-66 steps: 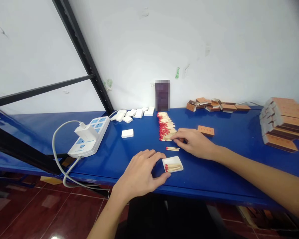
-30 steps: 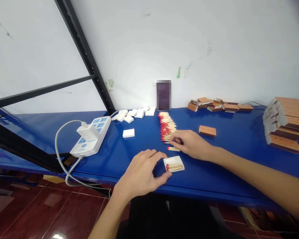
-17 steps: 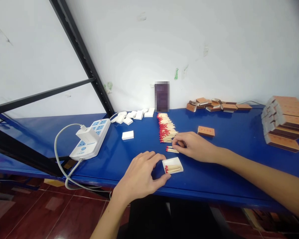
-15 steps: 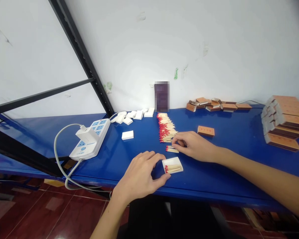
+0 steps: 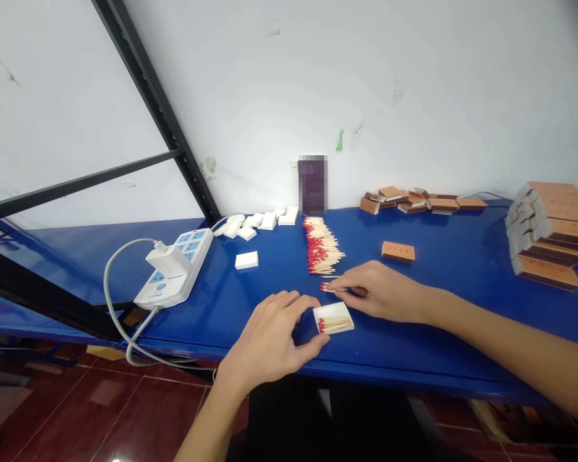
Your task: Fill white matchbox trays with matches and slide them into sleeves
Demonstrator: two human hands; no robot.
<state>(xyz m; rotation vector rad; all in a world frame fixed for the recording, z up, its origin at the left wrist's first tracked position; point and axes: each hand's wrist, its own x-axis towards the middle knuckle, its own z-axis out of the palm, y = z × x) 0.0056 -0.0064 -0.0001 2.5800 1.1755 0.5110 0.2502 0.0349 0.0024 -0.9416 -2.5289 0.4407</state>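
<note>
Nearest, the left hand (image 5: 270, 340) clasps the white matchbox tray (image 5: 336, 317) by its 9 o'clock end, thumb and fingers closed on it. At the tray's 1 o'clock, the right hand (image 5: 385, 294) pinches a few matches (image 5: 328, 288) on the blue table (image 5: 438, 327). The match pile (image 5: 320, 249) lies farther off at 12 o'clock.

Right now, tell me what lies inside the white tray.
A few red-tipped wooden matches lie in the small white cardboard tray, heads toward the left hand. The floor beneath them is hidden.
</note>
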